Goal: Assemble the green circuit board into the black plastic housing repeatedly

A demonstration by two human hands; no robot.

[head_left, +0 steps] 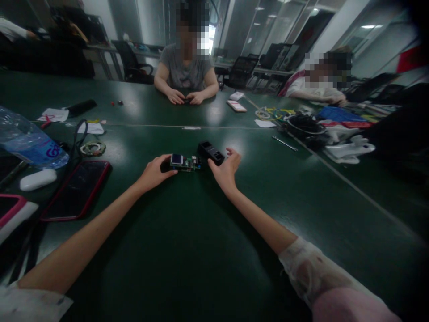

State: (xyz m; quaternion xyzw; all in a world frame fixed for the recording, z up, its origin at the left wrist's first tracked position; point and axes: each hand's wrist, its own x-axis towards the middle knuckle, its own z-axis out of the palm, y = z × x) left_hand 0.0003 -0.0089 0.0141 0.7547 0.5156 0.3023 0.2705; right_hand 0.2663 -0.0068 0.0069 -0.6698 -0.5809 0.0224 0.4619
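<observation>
left hand [156, 172]: we have thumb and fingers clamped on the circuit board's [189, 166] left end.
right hand [228, 167]: our thumb meets the black casing [210, 152], fingers curled beyond it; whether they grip, we cannot tell.
board and casing: separate, just beside each other above the table [201, 250], not joined; fitting looks undone.

An office-like room is shown, used in part for hands-on electronics work. Mesh office chairs [244, 70] are placed by desks [107, 47] at the back, and the space is bounded by glass partitions [275, 24]. The long green tabletop [208, 250] is shared with a person opposite [187, 74] and a second person [315, 91] farther right. The electronics side is indicated by a bare circuit board [187, 164] with a small screen, a metal wrench [284, 143] and bundled cables [305, 129].
</observation>
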